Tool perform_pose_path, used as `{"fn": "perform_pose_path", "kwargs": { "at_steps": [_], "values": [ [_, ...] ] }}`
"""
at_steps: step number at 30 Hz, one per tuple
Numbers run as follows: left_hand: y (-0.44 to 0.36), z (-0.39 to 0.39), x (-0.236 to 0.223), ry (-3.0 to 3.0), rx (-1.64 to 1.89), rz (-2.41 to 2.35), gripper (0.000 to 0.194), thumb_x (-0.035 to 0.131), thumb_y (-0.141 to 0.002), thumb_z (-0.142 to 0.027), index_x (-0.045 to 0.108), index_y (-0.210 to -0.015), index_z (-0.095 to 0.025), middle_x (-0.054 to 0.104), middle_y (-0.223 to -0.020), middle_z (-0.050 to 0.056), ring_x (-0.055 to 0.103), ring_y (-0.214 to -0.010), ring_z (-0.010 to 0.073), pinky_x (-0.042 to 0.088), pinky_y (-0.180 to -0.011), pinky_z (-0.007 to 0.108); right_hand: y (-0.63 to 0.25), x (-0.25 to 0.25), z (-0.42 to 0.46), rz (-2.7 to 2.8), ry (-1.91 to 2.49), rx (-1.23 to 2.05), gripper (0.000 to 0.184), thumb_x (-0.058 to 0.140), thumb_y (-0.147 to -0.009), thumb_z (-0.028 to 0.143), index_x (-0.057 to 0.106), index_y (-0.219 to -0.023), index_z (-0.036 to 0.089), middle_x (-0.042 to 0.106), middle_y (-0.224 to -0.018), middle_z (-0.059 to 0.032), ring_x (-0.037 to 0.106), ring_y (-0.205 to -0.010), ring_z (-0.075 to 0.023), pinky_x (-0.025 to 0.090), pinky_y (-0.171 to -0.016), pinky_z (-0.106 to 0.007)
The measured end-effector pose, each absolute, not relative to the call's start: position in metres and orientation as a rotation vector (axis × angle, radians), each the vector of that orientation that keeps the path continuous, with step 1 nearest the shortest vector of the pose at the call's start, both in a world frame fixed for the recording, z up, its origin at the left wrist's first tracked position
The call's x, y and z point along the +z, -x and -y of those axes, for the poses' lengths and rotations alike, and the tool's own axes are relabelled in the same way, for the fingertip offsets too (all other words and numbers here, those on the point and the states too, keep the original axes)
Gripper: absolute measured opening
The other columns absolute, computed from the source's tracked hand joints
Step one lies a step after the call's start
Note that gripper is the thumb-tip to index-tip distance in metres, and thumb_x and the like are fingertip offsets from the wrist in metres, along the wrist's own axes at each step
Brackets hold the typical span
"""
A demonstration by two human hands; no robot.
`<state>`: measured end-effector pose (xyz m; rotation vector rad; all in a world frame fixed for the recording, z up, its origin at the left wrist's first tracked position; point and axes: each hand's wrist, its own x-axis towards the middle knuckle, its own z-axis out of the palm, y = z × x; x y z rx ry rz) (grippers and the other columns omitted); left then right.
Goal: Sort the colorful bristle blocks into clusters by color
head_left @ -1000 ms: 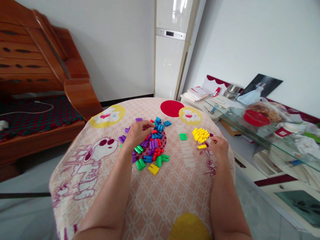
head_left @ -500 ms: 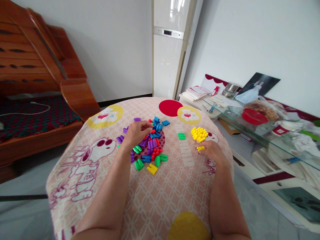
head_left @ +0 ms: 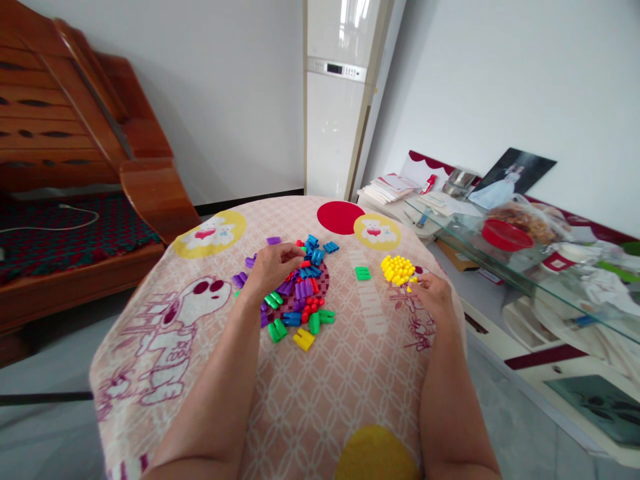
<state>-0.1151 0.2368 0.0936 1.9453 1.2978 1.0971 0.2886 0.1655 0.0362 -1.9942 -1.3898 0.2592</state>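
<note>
A mixed pile of plastic building pieces (head_left: 303, 289) in purple, blue, red and green lies left of centre on the table. My left hand (head_left: 275, 265) is over its far side, fingertips pressed together by the blue pieces (head_left: 315, 256); what they pinch, if anything, is too small to make out. On the right, a cluster of yellow pieces (head_left: 397, 269) lies packed together. My right hand (head_left: 434, 295) pinches a yellow building piece (head_left: 411, 286) at the cluster's near right edge. One green piece (head_left: 363, 273) lies alone between pile and cluster; a yellow piece (head_left: 304, 339) lies at the pile's near edge.
A patterned cloth (head_left: 320, 400) covers the round table. To the right stands a glass-topped cabinet (head_left: 525, 280) with a red bowl (head_left: 507, 235), papers and bags. A wooden bench (head_left: 150, 193) is at the left, and a tall white appliance (head_left: 334, 127) stands behind the table.
My right hand has moved slightly away and to the right, bringing the yellow building piece from the near side of the cluster to its right edge. My left hand has stayed in place.
</note>
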Motion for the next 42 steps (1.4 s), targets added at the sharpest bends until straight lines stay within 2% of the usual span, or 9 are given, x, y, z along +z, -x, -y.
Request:
{"fn": "perform_pose_path", "kwargs": {
  "at_steps": [17, 21, 24, 27, 30, 33, 37, 39, 42],
  "values": [
    [0.125, -0.24, 0.09, -1.859, 1.107, -1.303, 0.029, 0.066, -0.074, -0.04, 0.074, -0.088, -0.016, 0.072, -0.069, 0.004, 0.066, -0.065, 0.0182, 0.049, -0.057, 0.025, -0.282, 0.029, -0.18, 1.324, 1.989, 0.088, 0.036, 0.058, -0.068, 0.04, 0.072, -0.09, 0.015, 0.073, -0.078, -0.0088, 0.065, -0.074, -0.0243, 0.049, -0.071, -0.034],
    [0.139, -0.239, 0.095, -1.769, 1.146, -1.312, 0.031, 0.066, -0.073, -0.039, 0.073, -0.09, -0.013, 0.073, -0.07, 0.005, 0.066, -0.062, 0.0178, 0.049, -0.057, 0.025, -0.281, 0.032, -0.176, 1.334, 2.006, 0.132, 0.044, 0.062, -0.066, 0.038, 0.074, -0.1, 0.013, 0.073, -0.076, -0.0092, 0.066, -0.073, -0.0248, 0.049, -0.071, -0.034],
    [0.155, -0.24, 0.097, -1.743, 1.191, -1.397, 0.03, 0.068, -0.07, -0.036, 0.074, -0.089, -0.014, 0.074, -0.073, 0.005, 0.066, -0.063, 0.0176, 0.049, -0.056, 0.025, -0.278, 0.038, -0.17, 1.308, 1.999, 0.017, 0.048, 0.061, -0.07, 0.043, 0.074, -0.105, 0.013, 0.073, -0.075, -0.0096, 0.066, -0.073, -0.0257, 0.049, -0.073, -0.036],
    [0.172, -0.242, 0.093, -1.751, 1.169, -1.548, 0.024, 0.067, -0.069, -0.033, 0.074, -0.083, -0.016, 0.072, -0.065, 0.003, 0.065, -0.059, 0.0177, 0.047, -0.054, 0.024, -0.267, 0.045, -0.168, 1.26, 1.894, -0.138, 0.045, 0.055, -0.077, 0.047, 0.076, -0.098, 0.013, 0.072, -0.075, -0.0111, 0.064, -0.071, -0.0253, 0.048, -0.072, -0.035],
    [0.184, -0.242, 0.087, -1.76, 0.998, -1.605, 0.015, 0.066, -0.067, -0.029, 0.073, -0.072, -0.017, 0.067, -0.053, 0.002, 0.063, -0.051, 0.0172, 0.045, -0.051, 0.025, -0.242, 0.051, -0.17, 1.296, 1.735, -0.11, 0.042, 0.053, -0.079, 0.047, 0.076, -0.086, 0.013, 0.072, -0.076, -0.0116, 0.064, -0.069, -0.0233, 0.048, -0.068, -0.032],
    [0.186, -0.241, 0.083, -1.759, 0.872, -1.512, 0.011, 0.064, -0.066, -0.027, 0.071, -0.066, -0.018, 0.067, -0.053, 0.002, 0.062, -0.05, 0.0165, 0.046, -0.05, 0.025, -0.205, 0.053, -0.172, 1.458, 1.624, 0.038, 0.035, 0.055, -0.08, 0.046, 0.074, -0.08, 0.016, 0.07, -0.069, -0.0072, 0.062, -0.066, -0.0206, 0.048, -0.066, -0.029],
    [0.18, -0.24, 0.084, -1.763, 0.888, -1.469, 0.015, 0.061, -0.068, -0.029, 0.071, -0.073, -0.018, 0.067, -0.054, 0.0, 0.063, -0.051, 0.016, 0.047, -0.051, 0.024, -0.142, 0.055, -0.158, 1.917, 1.354, 0.391, 0.028, 0.059, -0.087, 0.042, 0.072, -0.076, 0.018, 0.068, -0.065, -0.0018, 0.06, -0.061, -0.0153, 0.044, -0.061, -0.025],
    [0.179, -0.241, 0.086, -1.787, 0.915, -1.522, 0.019, 0.062, -0.07, -0.031, 0.073, -0.077, -0.017, 0.067, -0.055, 0.0, 0.064, -0.054, 0.0164, 0.047, -0.053, 0.023, -0.109, 0.058, -0.145, 2.197, 1.223, 0.54, 0.026, 0.062, -0.089, 0.039, 0.072, -0.077, 0.018, 0.07, -0.067, -0.0017, 0.061, -0.061, -0.0132, 0.041, -0.06, -0.023],
    [0.18, -0.241, 0.088, -1.799, 0.957, -1.608, 0.024, 0.063, -0.07, -0.033, 0.074, -0.083, -0.016, 0.068, -0.057, 0.001, 0.066, -0.057, 0.0173, 0.048, -0.055, 0.023, -0.067, 0.063, -0.124, 2.579, 1.255, 0.453, 0.024, 0.068, -0.086, 0.042, 0.072, -0.088, 0.018, 0.074, -0.081, -0.0061, 0.066, -0.072, -0.0178, 0.042, -0.063, -0.025]
  ]
}}
